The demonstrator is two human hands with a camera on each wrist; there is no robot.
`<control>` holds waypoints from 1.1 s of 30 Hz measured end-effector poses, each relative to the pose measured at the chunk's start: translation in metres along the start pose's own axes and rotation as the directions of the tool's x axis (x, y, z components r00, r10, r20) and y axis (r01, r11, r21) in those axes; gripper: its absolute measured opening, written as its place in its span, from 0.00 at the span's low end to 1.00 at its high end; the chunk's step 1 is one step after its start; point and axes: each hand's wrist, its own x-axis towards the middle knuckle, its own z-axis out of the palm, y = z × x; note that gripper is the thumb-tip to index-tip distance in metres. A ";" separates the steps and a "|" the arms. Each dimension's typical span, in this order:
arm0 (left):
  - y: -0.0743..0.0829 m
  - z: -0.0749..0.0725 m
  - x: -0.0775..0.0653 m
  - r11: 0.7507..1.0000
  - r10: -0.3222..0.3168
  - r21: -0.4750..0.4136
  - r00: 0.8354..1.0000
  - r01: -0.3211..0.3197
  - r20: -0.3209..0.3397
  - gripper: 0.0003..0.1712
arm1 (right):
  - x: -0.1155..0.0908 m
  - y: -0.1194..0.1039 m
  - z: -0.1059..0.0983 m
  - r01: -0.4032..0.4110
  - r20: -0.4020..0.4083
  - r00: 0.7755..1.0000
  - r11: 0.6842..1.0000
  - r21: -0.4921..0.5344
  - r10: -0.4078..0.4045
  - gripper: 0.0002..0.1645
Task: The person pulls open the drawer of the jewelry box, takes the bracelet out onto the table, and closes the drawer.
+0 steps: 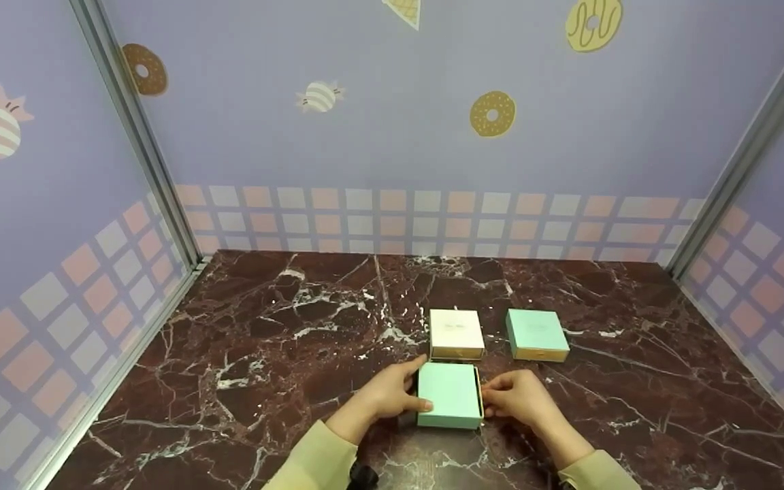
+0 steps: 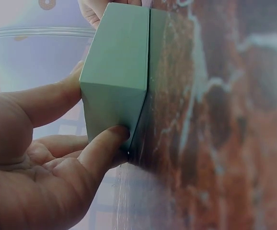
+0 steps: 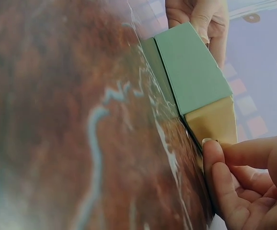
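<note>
A mint-green drawer box (image 1: 449,393) with a gold end face (image 3: 210,122) lies flat on the marble-patterned tabletop, with that face to the right. My left hand (image 1: 386,393) grips its left side, the thumb lying over the top's near left edge. In the left wrist view, fingertips press the plain green end (image 2: 109,108). My right hand (image 1: 520,396) is at the gold end with thumb and forefinger pinched together against its middle. Whatever small part sits between those fingertips is hidden. A narrow gold edge shows along the box's right side in the head view.
Just behind the held box stands a cream box (image 1: 456,332) with a gold front. Another mint-green box (image 1: 537,333) sits to its right. White specks and veins mark the dark red tabletop (image 1: 283,408). Patterned panels (image 1: 365,156) enclose the back and sides.
</note>
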 end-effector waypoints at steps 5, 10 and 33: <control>0.000 0.000 0.001 1.000 0.002 -0.001 1.000 -0.002 0.000 0.52 | 0.000 0.001 -0.002 -0.002 0.009 1.000 1.000 0.002 0.002 0.08; 0.001 0.000 0.001 1.000 0.002 -0.001 1.000 -0.002 0.000 0.52 | 0.001 0.001 -0.004 -0.010 0.023 1.000 1.000 -0.005 0.010 0.08; 0.001 0.000 -0.001 1.000 0.011 0.010 1.000 -0.010 -0.005 0.52 | 0.001 0.002 -0.018 -0.024 0.073 0.997 0.999 -0.034 0.027 0.09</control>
